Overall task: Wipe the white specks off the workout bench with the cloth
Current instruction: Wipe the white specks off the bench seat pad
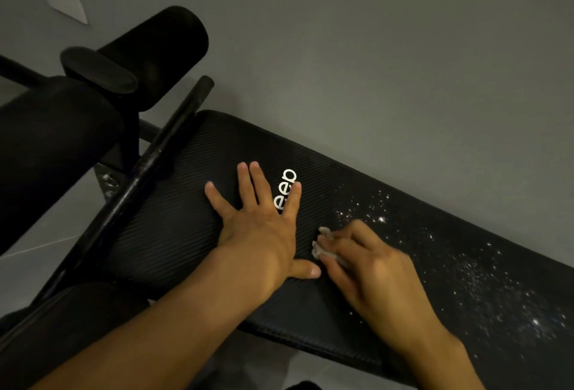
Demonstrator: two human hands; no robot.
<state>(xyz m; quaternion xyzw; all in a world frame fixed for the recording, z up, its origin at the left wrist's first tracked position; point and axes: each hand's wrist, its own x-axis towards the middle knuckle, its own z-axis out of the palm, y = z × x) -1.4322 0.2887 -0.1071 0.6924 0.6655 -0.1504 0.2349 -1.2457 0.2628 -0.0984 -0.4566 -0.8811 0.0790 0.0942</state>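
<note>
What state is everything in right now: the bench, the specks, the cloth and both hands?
Workout bench: looks clean on its left part, speckled on its right.
White specks: scattered right of the cloth, not yet wiped.
Cloth: crumpled, pressed on the bench.
Left hand: flat, fingers spread, resting on the bench.
Right hand: fingers curled, gripping the cloth.

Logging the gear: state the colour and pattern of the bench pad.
The bench pad is black with fine diagonal ribbing; head view shows it best.
</note>
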